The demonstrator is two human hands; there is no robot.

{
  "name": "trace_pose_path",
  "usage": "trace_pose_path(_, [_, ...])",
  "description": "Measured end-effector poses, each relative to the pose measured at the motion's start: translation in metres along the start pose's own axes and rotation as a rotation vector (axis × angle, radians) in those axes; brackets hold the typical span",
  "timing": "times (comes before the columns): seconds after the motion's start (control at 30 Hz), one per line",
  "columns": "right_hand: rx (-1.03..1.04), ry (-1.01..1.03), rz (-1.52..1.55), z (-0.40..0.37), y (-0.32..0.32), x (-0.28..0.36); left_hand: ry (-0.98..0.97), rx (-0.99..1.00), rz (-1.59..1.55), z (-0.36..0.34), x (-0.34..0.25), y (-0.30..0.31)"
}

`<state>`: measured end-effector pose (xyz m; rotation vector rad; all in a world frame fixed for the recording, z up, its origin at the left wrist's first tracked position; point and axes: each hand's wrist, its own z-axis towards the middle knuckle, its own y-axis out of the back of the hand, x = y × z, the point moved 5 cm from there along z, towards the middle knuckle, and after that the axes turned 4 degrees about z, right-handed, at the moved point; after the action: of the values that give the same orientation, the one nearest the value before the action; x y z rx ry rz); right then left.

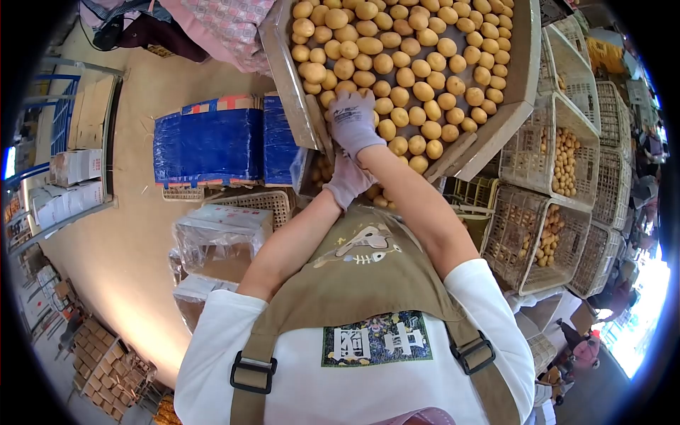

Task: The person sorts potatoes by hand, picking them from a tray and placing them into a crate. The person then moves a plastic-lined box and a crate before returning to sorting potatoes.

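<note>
Many round yellow-brown potatoes (421,69), or fruits much like them, lie on the wide sorting tray (523,49) in front of me. My right hand (354,119), in a pale grey-purple glove, rests at the tray's near left corner among them. Its fingers curl down with their tips hidden, so what they grip does not show. Lower down, my left hand (346,185) wears a matching glove and sits beneath my right wrist, at a chute (303,173) with more potatoes. The fingers of that hand are mostly hidden.
Stacked plastic crates (528,152), some holding potatoes, line the right side. To the left stand a blue-wrapped box (207,145) and a plastic-lined carton (221,237). Someone's pink patterned clothing (223,28) shows across the tray's far left side.
</note>
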<state>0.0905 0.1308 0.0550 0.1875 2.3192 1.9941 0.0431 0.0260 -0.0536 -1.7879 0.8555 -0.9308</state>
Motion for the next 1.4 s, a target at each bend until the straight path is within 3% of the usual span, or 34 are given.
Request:
trace_pose_path(0.1, [-0.013, 0.102, 0.237, -0.013, 0.025, -0.019, -0.007, -0.362, 0.231, -0.013, 0.008, -0.038])
trace_pose_path(0.13, [-0.209, 0.072, 0.553, -0.027, 0.029, -0.03, -0.037, -0.428, 0.302, -0.013, 0.007, -0.036])
trace_pose_path(0.23, [-0.23, -0.265, 1.327, -0.07, 0.037, -0.064, -0.006, -0.421, 0.405, -0.016, 0.007, -0.043])
trace_pose_path(0.3, [-0.39, -0.184, 1.245, -0.092, 0.047, -0.085, 0.025, -0.374, 0.332, -0.012, 0.007, -0.038])
trace_pose_path(0.33, [-0.503, -0.123, 1.005, -0.102, 0.057, -0.096, -0.04, -0.301, 0.494, -0.01, 0.005, -0.033])
trace_pose_path(0.37, [-0.564, -0.103, 0.906, -0.113, 0.066, -0.108, -0.021, -0.297, 0.395, -0.007, 0.005, -0.024])
trace_pose_path(0.43, [-0.538, -0.234, 0.947, -0.133, 0.073, -0.133, 0.05, -0.326, 0.262, -0.014, 0.01, -0.047])
trace_pose_path(0.57, [-0.73, -0.291, 0.751, -0.192, 0.09, -0.195, 0.034, -0.296, 0.368, -0.013, 0.007, -0.043])
trace_pose_path(0.63, [-1.107, -0.806, 1.0, -0.251, 0.085, -0.263, 0.044, -0.247, 0.359, -0.011, 0.004, -0.032])
trace_pose_path(0.7, [-1.858, -0.746, 1.961, -0.316, 0.035, -0.344, 0.05, -0.279, 0.37, -0.011, 0.003, -0.029])
trace_pose_path(0.77, [-1.688, -0.724, 1.637, -0.309, 0.049, -0.338, 0.055, -0.33, 0.366, -0.01, 0.006, -0.032])
trace_pose_path(0.8, [-1.462, -0.763, 1.473, -0.285, 0.052, -0.321, 0.054, -0.363, 0.358, -0.008, 0.008, -0.035])
trace_pose_path(0.83, [-1.197, -0.807, 1.316, -0.254, 0.087, -0.264, 0.054, -0.368, 0.38, -0.01, 0.01, -0.039])
trace_pose_path(0.87, [-1.011, -0.676, 0.976, -0.227, 0.075, -0.245, 0.054, -0.374, 0.402, -0.011, 0.013, -0.044])
trace_pose_path(0.9, [-0.859, -0.525, 1.04, -0.196, 0.049, -0.217, 0.053, -0.365, 0.421, -0.012, 0.016, -0.052])
trace_pose_path(0.93, [-0.63, -0.274, 0.691, -0.171, 0.059, -0.186, 0.045, -0.358, 0.44, -0.013, 0.016, -0.056])
trace_pose_path(0.97, [-0.465, -0.223, 0.571, -0.155, 0.058, -0.155, 0.068, -0.339, 0.428, -0.014, 0.015, -0.052])
trace_pose_path(1.0, [-0.546, -0.102, 0.337, -0.152, 0.056, -0.131, 0.085, -0.319, 0.413, -0.013, 0.011, -0.044])
trace_pose_path(1.1, [0.008, 0.004, 0.271, -0.141, 0.007, -0.119, 0.132, -0.319, 0.414, -0.014, 0.004, -0.032])
trace_pose_path(1.13, [0.301, -0.074, 0.393, -0.121, 0.005, -0.129, 0.115, -0.384, 0.567, -0.016, 0.002, -0.025])
trace_pose_path(1.17, [-0.124, -0.15, 0.481, -0.126, 0.014, -0.138, 0.094, -0.462, 0.716, -0.018, -0.002, -0.012])
trace_pose_path(1.2, [-0.361, -0.062, 0.326, -0.126, 0.033, -0.14, 0.088, -0.32, 0.868, -0.015, -0.007, 0.004])
trace_pose_path(1.27, [-0.11, -0.075, 0.24, -0.122, 0.007, -0.16, 0.025, -0.365, 0.869, -0.013, -0.008, 0.007])
trace_pose_path(1.3, [0.074, -0.181, 0.335, -0.11, 0.009, -0.167, -0.03, -0.533, 0.703, -0.013, -0.004, -0.001])
trace_pose_path(1.37, [-0.299, -0.297, 0.304, -0.102, 0.025, -0.161, 0.025, -0.598, 0.433, -0.024, 0.009, -0.045])
trace_pose_path(1.4, [-0.256, -0.275, 0.223, -0.103, 0.022, -0.143, -0.02, -0.583, 0.386, -0.02, 0.008, -0.039])
